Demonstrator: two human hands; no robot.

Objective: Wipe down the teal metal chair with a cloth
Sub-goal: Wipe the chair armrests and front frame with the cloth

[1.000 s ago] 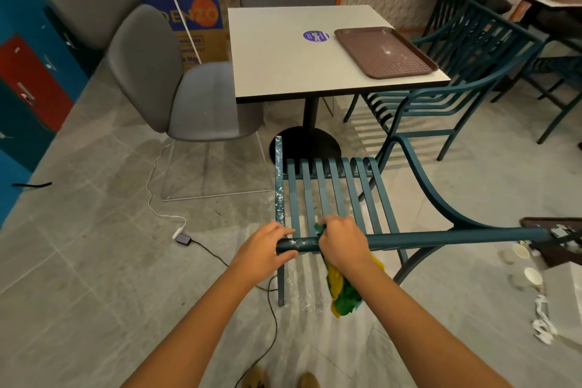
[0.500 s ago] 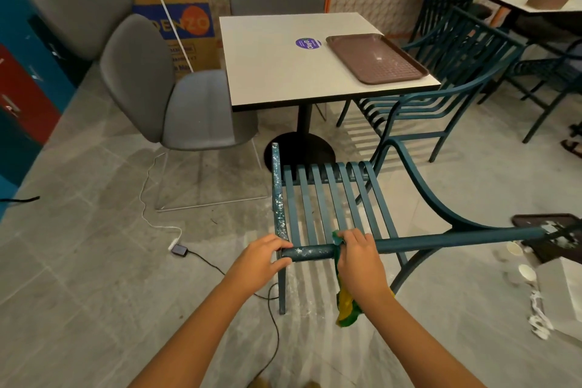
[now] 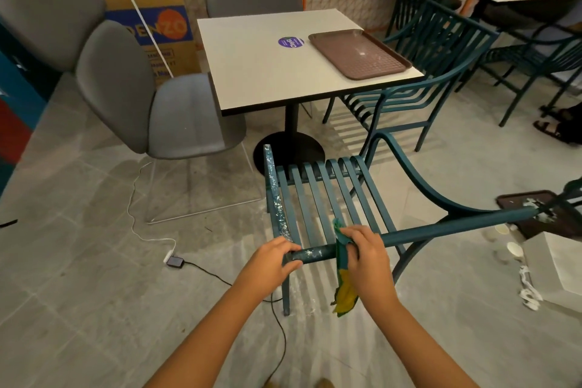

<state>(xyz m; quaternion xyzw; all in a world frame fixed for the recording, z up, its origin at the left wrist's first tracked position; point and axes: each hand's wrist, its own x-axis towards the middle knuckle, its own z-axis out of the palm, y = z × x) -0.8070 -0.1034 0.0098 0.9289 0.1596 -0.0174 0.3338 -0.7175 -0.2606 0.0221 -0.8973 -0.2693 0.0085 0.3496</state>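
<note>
The teal metal chair (image 3: 318, 195) stands right in front of me, its slatted seat facing the table. White flecks mark its left rail and the left part of its top bar. My left hand (image 3: 273, 258) grips the left end of that bar. My right hand (image 3: 365, 250) is wrapped over the bar a little to the right, holding a green and yellow cloth (image 3: 343, 280) around it. The cloth's tail hangs below the bar.
A white table (image 3: 267, 72) with a brown tray (image 3: 359, 53) stands beyond the chair. Grey chairs (image 3: 132, 88) are at left, more teal chairs (image 3: 419, 72) at right. A cable and adapter (image 3: 174, 261) lie on the floor. Paper cups and a dirty tray (image 3: 535, 214) sit at right.
My right hand has slid the cloth to the right along the top bar, away from my left hand. The view has drifted slightly.
</note>
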